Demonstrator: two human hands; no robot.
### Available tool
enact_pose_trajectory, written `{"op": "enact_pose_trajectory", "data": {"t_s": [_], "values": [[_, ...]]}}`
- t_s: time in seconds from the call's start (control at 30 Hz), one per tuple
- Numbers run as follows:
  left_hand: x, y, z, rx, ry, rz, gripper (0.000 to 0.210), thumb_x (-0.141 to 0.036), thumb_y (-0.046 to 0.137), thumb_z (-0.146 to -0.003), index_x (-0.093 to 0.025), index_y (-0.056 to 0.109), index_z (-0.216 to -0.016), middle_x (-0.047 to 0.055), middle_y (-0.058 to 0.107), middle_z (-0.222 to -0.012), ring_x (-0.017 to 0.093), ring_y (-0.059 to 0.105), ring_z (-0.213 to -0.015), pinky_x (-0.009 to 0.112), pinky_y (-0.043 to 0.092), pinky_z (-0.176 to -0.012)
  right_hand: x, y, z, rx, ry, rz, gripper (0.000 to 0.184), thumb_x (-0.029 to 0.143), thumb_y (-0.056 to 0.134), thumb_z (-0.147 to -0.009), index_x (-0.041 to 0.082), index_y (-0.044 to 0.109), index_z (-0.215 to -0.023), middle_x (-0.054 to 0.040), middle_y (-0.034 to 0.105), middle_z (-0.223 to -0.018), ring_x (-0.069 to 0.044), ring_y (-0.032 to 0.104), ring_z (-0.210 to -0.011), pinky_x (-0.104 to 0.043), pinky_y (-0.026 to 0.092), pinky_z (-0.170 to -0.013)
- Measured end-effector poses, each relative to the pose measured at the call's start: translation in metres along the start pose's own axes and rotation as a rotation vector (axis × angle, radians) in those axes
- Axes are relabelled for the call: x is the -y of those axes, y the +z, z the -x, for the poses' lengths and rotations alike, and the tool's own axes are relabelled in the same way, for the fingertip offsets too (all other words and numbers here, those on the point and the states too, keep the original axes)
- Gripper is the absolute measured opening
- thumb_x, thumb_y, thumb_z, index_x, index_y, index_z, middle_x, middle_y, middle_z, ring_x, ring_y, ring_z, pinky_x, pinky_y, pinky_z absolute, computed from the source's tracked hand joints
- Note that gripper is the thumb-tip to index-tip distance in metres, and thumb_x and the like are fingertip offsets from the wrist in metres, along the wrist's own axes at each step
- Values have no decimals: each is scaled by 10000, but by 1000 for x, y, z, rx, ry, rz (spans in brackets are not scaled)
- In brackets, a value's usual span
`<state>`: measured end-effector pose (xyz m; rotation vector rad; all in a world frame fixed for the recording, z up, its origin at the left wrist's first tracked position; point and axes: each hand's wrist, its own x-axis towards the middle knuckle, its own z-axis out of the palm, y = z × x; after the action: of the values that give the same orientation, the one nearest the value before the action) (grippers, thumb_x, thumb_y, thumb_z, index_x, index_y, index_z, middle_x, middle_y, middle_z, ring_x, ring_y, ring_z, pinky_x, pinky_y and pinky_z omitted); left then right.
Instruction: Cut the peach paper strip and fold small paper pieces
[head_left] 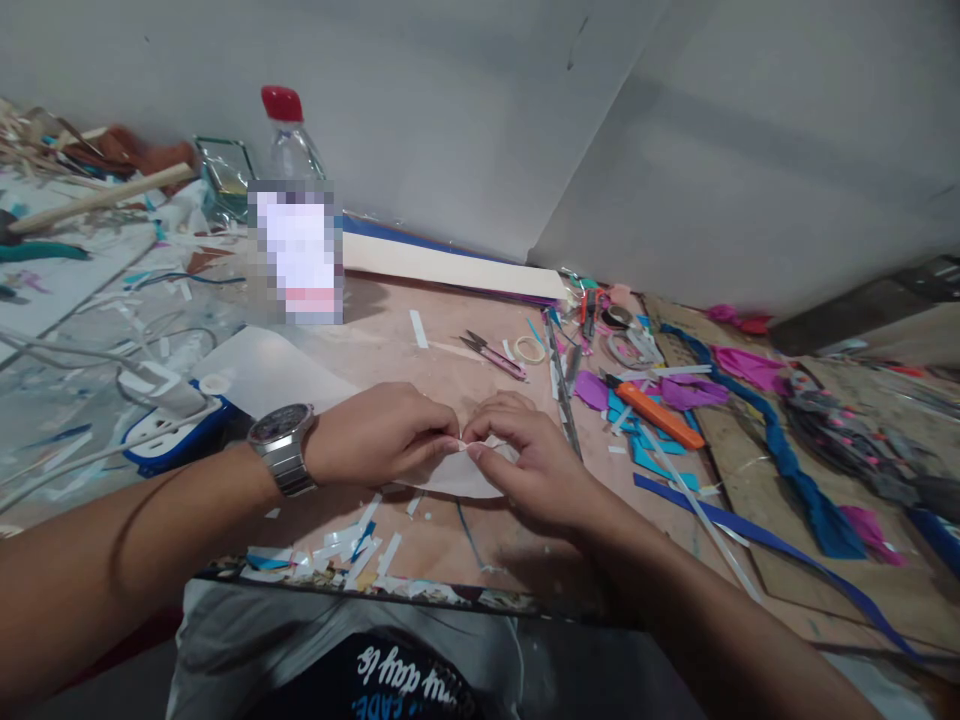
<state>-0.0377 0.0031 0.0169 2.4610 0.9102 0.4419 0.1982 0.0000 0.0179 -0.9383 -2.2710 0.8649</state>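
Note:
My left hand (pixel 397 432), with a metal watch (pixel 282 440) on its wrist, pinches the edge of a sheet of thin white paper (pixel 442 482). Fingertip to fingertip with it, my right hand (pixel 525 450) pinches the same edge. The sheet hangs below the fingers and reaches out behind the left wrist. What lies right between the fingertips is mostly hidden. Beyond the hands lie pink thread snips (pixel 495 356) and a roll of tape (pixel 529 349).
A blue-and-white power strip (pixel 169 435) with cables sits at left. Behind stands a red-capped bottle (pixel 289 135) beside a blurred-out screen. To the right are an orange utility knife (pixel 660 412), blue strips and a wooden board (pixel 757 540). Paper scraps (pixel 375 550) line the front edge.

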Motion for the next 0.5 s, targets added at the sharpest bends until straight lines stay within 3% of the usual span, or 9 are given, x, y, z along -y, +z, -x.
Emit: {"op": "enact_pose_trajectory", "data": {"t_s": [0.2, 0.4, 0.5], "values": [[-1, -3, 0, 19, -42, 15, 329, -368, 462, -1049, -165, 714, -987, 60, 719, -833, 184, 619, -755, 293, 396, -702, -4, -5, 1, 8, 16, -63, 257, 145, 498, -932, 217, 745, -927, -46, 723, -909, -231, 645, -944, -416, 439, -899], [-5, -4, 1, 21, -45, 36, 322, -370, 476, -1026, -162, 712, -960, 67, 723, -830, 196, 629, -772, 302, 404, -721, -2, -2, 0, -3, -7, 38, 69, 205, 670, -914, 216, 728, -878, -23, 718, -859, -214, 638, -892, -405, 425, -908], [-6, -4, 1, 23, -35, 53, 319, -369, 478, -1026, -163, 712, -960, 65, 721, -827, 198, 630, -778, 305, 403, -732, -1, 0, -1, -4, -10, 42, 73, 187, 676, -910, 213, 716, -854, -20, 706, -843, -206, 636, -879, -394, 428, -898]]}}
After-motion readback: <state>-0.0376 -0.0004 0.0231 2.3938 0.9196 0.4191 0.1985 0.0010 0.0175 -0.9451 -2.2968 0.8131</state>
